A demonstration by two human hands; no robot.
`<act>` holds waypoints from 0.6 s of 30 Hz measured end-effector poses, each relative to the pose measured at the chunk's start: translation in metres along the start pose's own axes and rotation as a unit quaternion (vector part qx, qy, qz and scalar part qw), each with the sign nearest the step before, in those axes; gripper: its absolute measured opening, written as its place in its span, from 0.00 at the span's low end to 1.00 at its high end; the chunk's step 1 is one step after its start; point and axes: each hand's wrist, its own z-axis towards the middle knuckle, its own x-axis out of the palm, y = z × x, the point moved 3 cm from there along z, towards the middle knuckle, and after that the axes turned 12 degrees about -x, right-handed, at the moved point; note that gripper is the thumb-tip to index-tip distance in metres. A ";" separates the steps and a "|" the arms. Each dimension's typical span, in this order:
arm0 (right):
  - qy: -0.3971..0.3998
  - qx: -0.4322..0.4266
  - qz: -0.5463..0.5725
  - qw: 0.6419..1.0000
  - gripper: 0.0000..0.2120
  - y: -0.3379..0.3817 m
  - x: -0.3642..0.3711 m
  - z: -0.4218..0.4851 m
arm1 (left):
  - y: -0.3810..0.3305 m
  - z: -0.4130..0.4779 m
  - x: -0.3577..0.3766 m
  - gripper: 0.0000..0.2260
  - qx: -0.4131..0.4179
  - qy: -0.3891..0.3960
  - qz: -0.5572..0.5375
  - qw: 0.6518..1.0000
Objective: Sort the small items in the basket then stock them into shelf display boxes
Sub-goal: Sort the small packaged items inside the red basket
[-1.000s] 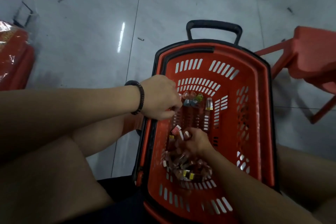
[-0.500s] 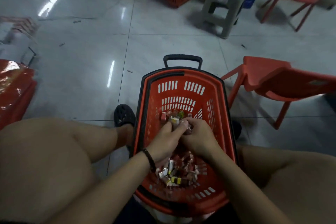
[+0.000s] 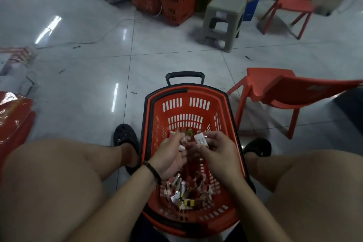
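Left hand (image 3: 170, 155) leaves the far row in the basket (image 3: 186, 112), right hand (image 3: 216, 149) leaves the near pile (image 3: 186, 192). Both are now raised above basket middle, close together. Left palm-up, pinching small items (image 3: 182, 141); right pinches a white packet (image 3: 200, 138).

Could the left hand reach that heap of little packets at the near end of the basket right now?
Probably yes: the heap lies uncovered in the basket, just below the left hand and its wrist, though that hand is holding a few packets.
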 end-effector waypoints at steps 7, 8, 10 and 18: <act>0.032 -0.018 0.077 0.996 0.08 0.002 0.007 0.001 | -0.004 0.002 -0.005 0.15 0.005 0.010 0.073 0.997; 0.038 -0.015 0.069 0.997 0.08 0.000 0.008 0.002 | -0.004 0.003 -0.005 0.15 0.006 0.007 0.081 0.997; 0.033 -0.012 0.049 0.998 0.10 -0.003 0.012 0.006 | -0.006 0.005 -0.003 0.15 0.009 0.008 0.088 0.996; 0.067 0.046 0.120 0.990 0.11 0.008 0.020 0.051 | -0.058 0.015 0.001 0.17 0.044 -0.029 0.231 0.971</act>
